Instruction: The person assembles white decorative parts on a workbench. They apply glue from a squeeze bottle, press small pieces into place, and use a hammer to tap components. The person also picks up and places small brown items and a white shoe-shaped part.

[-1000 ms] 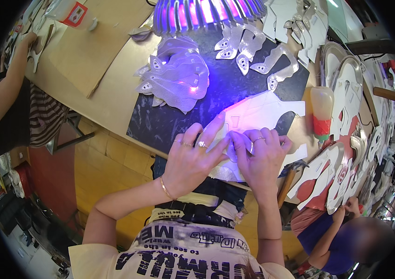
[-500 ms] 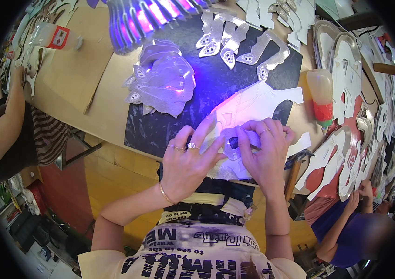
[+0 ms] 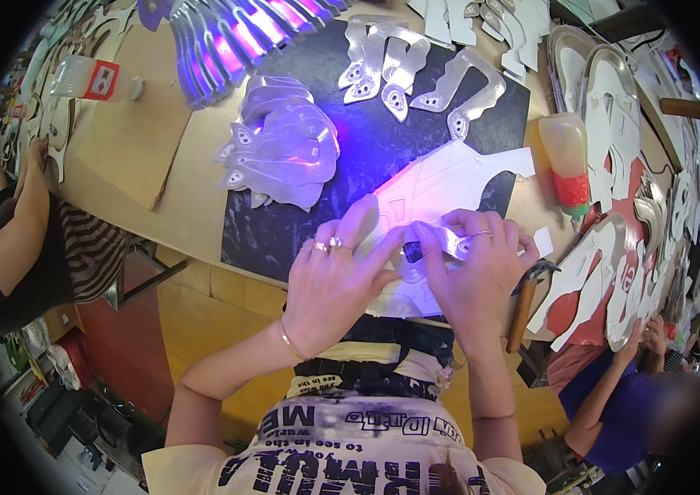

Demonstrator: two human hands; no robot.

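So, left to right: the left hand [image 3: 329,280] is near the middle of the view, fingers spread over the left side of a big flat white piece [image 3: 440,181], its index tip right by the right thumb. That piece sits around 2 o'clock from centre, lying partly on a black mat [image 3: 267,235] at the table's near edge. It's pale and smooth, pinkish along the curved left edge under the lamp [image 3: 242,41] (11 o'clock), with a small outlined shape pressed into it, faint lines across, and a narrow arm poking out toward 2 o'clock with a squared-off end. Right of the left index there's a small dark patch, then a shiny silvery strip [image 3: 454,242], which the right hand [image 3: 482,268] over at 3 o'clock is pinching between thumb and index. Now the hard-to-see stuff, same direction: the lamp runs off the top edge, and the stack of silvery pieces [image 3: 288,161] at 11 o'clock overlaps so much I can't count it. The left hand covers a chunk of the white piece, and I can't tell if its thumb is pressing anything. No clue whether the dark patch is a hole or something stuck on. The strip's ends vanish under the right fingers, and the wooden-handled tool [image 3: 520,313] at 4 o'clock is too blurry at the head to make out
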